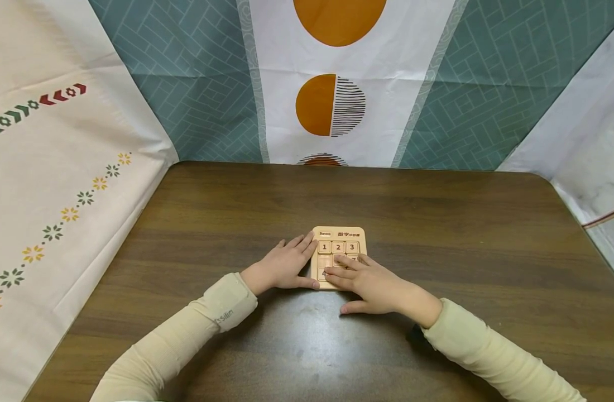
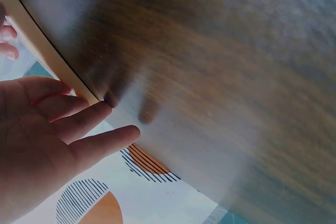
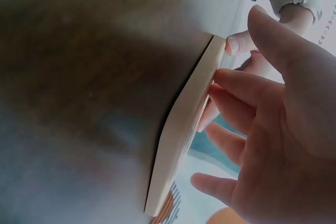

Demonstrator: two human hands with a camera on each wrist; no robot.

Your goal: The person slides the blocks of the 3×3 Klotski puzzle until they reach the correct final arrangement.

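A pale wooden number sliding puzzle (image 1: 332, 229) lies flat on the table, with tiles 1, 2 and 3 in its top row. At its left edge rests my left hand (image 1: 287, 267), fingers extended along the side and thumb at the near left corner. My right hand (image 1: 374, 287) lies over the lower right of the puzzle, its straight fingertips on the tiles, one at the lower-left tile (image 1: 322, 273). This hand hides several tiles. A bare slot shows below the 1. In the right wrist view, the puzzle's side (image 3: 181, 114) runs beside the right fingertips.
The brown wooden table (image 1: 226, 212) extends around the puzzle on all sides. A teal and white patterned cloth (image 1: 196, 100) hangs behind its far edge. To the left hangs a white embroidered cloth (image 1: 46, 190).
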